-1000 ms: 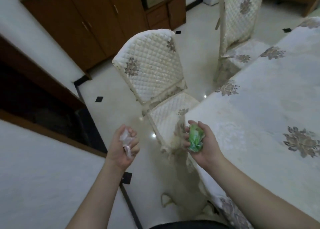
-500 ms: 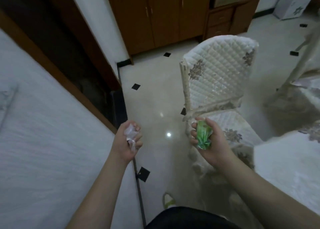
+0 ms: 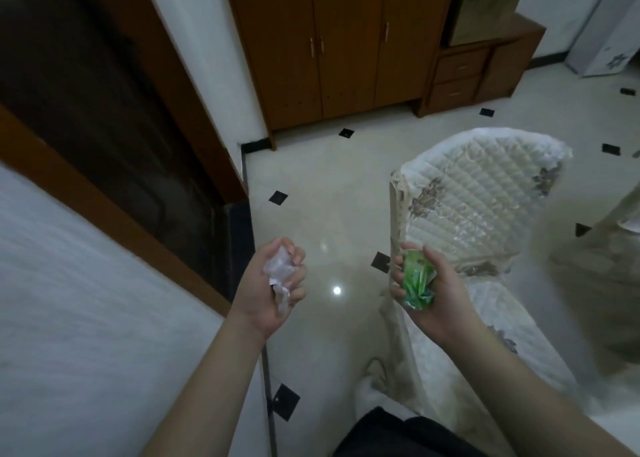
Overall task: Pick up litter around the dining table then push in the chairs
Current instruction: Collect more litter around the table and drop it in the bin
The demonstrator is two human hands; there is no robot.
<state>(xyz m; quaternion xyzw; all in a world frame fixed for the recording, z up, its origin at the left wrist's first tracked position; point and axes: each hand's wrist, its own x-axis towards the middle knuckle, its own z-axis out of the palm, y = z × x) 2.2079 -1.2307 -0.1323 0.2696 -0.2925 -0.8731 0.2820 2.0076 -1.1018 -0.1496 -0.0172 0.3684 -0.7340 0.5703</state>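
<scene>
My left hand [image 3: 273,290] is closed around a crumpled clear and white wrapper [image 3: 281,272]. A scrunched green wrapper [image 3: 417,280] lies gripped in my right hand [image 3: 433,297]. Both hands are held palm-up in front of me over the pale tiled floor [image 3: 329,193]. Behind my right hand stands a chair in a white quilted cover [image 3: 481,197], its backrest toward me on the right. A second covered chair [image 3: 602,269] shows blurred at the right edge. The dining table is out of view.
A white wall [image 3: 86,318] with a dark wood-framed opening [image 3: 104,117] runs along the left. Brown wooden cupboards [image 3: 332,44] and a low drawer unit [image 3: 460,76] with a cardboard box stand at the back. A white appliance [image 3: 616,34] is at the far right.
The view has swung left, away from the table, which has left the frame. Both hands keep their wrappers and stay in front of me.
</scene>
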